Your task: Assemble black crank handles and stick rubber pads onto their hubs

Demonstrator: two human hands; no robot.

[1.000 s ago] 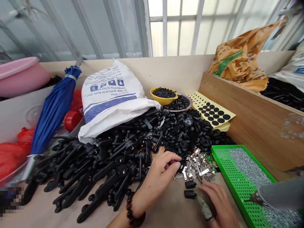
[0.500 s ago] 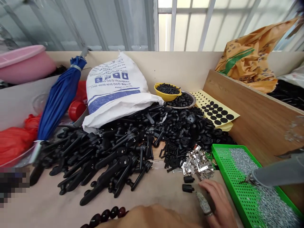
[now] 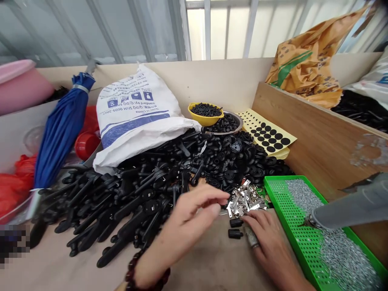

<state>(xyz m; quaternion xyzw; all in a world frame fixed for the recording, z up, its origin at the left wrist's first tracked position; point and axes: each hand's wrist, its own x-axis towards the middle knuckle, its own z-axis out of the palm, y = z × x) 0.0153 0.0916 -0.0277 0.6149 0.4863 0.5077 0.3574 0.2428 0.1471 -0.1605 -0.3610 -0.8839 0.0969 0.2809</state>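
Observation:
My left hand (image 3: 195, 216), with a dark bead bracelet (image 3: 133, 268) at the wrist, hangs over the table beside the small metal pieces. Its fingers curve forward, and a gap separates thumb and fingertips; nothing shows between them. My right hand (image 3: 266, 238) rests at the near edge of the heap of shiny metal plates (image 3: 247, 198), fingers stretched and bent down onto it. One digit has a grey wrapping (image 3: 251, 236). Two small black plastic parts (image 3: 235, 233) lie just left of that hand. Behind is a pile of round black parts (image 3: 235, 157).
Black arm-like parts (image 3: 121, 206) cover the left of the table. A green perforated tray (image 3: 285, 222) of small screws stands right, a grey powered tool (image 3: 348, 208) above it. Behind are a white sack (image 3: 136, 105), a yellow bowl (image 3: 206, 117) and dot sticker sheets (image 3: 273, 137).
My left hand has risen from the bottom edge and reached forward toward the metal plates. My right hand stays by the heap. The view has shifted slightly, so things sit further left.

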